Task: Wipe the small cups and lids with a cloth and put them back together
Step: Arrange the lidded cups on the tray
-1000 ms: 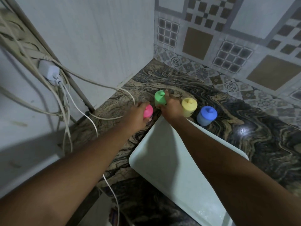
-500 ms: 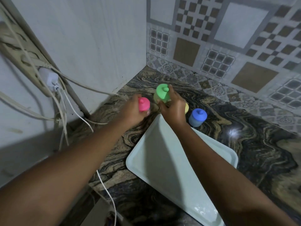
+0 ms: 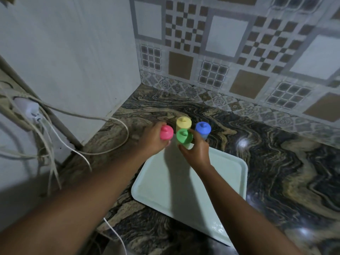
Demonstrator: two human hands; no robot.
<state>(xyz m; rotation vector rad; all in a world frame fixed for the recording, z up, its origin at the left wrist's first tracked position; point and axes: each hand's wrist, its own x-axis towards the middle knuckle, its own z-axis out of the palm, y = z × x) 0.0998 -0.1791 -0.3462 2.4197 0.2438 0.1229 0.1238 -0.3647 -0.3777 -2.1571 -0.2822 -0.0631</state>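
Hands both busy at far end of tray: left hand curls round pink cup, fingers wrapped on its far side, cup upright w/ its knobbed pink lid on. Right hand grips green cup from the near side, thumb on the left of the body & fingers round the right, one fingertip reaching up toward blue cup. Green cup is upright, lid on, pale body showing below the lid. It sits over tray's far corner, but whether it rests on sth or is lifted can't be told. Pink cup is just left of green, nearly touching, over worktop beside that corner; same doubt re: contact w/ the surface. Yellow cup stands right behind green, partly covered by it, lid on. Blue cup stands on worktop just right of yellow & behind right hand's fingers, lid on. Tray is pale, rectangular w/ rounded corners & raised rim, lying skewed on the dark swirled-stone worktop, right forearm passing over it; wet glints at its near edge. White panel meets patterned tile wall at the corner behind the cups. White cables loop over worktop's left part, apart from the cups, running to a blurred plug at far left.
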